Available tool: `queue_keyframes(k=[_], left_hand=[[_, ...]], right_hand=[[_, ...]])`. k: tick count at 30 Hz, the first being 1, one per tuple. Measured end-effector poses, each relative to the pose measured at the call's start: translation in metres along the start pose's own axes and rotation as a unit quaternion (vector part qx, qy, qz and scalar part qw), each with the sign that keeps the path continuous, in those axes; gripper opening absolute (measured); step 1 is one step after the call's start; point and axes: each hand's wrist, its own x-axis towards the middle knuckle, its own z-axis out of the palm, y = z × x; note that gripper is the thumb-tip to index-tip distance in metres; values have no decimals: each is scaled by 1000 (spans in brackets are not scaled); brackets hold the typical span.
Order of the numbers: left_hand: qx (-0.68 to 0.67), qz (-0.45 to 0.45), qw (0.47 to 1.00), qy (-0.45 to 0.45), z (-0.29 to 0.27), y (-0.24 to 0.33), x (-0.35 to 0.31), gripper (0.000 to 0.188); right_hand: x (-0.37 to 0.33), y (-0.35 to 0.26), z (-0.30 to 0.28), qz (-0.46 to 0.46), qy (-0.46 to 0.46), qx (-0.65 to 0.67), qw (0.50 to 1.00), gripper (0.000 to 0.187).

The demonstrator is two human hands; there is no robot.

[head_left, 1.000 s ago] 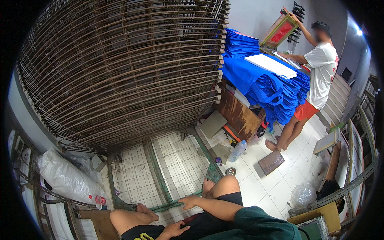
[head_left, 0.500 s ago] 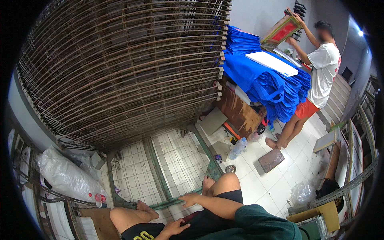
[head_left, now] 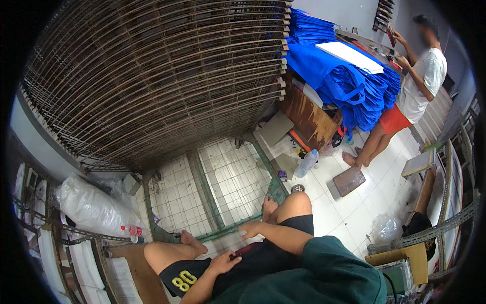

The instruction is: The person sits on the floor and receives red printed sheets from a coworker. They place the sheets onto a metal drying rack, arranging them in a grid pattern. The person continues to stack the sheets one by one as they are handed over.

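"How are the hands set?"

"Nothing is seen held in the right hand [head_left: 250, 230]; its fingers are loosely spread. By the left hand [head_left: 224, 263], a dark red, narrow thing [head_left: 248, 250] is met on the black cloth shorts [head_left: 301, 225]; whether it is gripped or merely touched cannot be told."

"And around them, from the largest down?"

"The far left is filled by a tall brown rack of stacked metal wire shelves [head_left: 167, 81]. Below it, a low wire grid in a green metal frame [head_left: 217, 235] is seen; the right hand is held close to its near edge, though contact cannot be made out."

"What is carried by the table?"

"By the worn brown wooden table [head_left: 306, 114], a heap of blue fabric bags [head_left: 367, 101] is borne, spilled over the near edge. A white rectangular sheet [head_left: 349, 57] is laid on top."

"And lower down?"

"Beyond the grid's right edge, a brown rectangular block [head_left: 349, 182] is found, then a clear plastic bottle [head_left: 307, 164]. Just beside its near right corner, a small round tin [head_left: 297, 189] is placed."
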Motion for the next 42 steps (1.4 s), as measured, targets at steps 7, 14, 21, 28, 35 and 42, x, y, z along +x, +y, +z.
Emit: queue_keyframes(k=[7, 14, 21, 28, 35, 42], left_hand=[[-55, 107, 925, 362, -25, -25, -67, 37], [-233, 14, 654, 720, -46, -85, -178, 24], [-306, -309, 857, 277, 191, -256, -194, 29], [-430, -391, 799, 153, 250, -227, -202, 30], [-478, -405, 765, 148, 206, -184, -173, 30], [-489, -401, 763, 133, 160, -161, -142, 31]], right_hand=[[-24, -41, 9, -22, -152, 4, 988, 101], [-18, -31, 45, -45, -96, 41, 993, 77], [-19, -39, 43, -38, -63, 83, 994, 68], [-14, -32, 43, -70, -79, 121, 987, 54], [-15, -32, 40, -51, -38, 80, 995, 63], [-29, 17, 45, 15, -64, 82, 994, 72]])
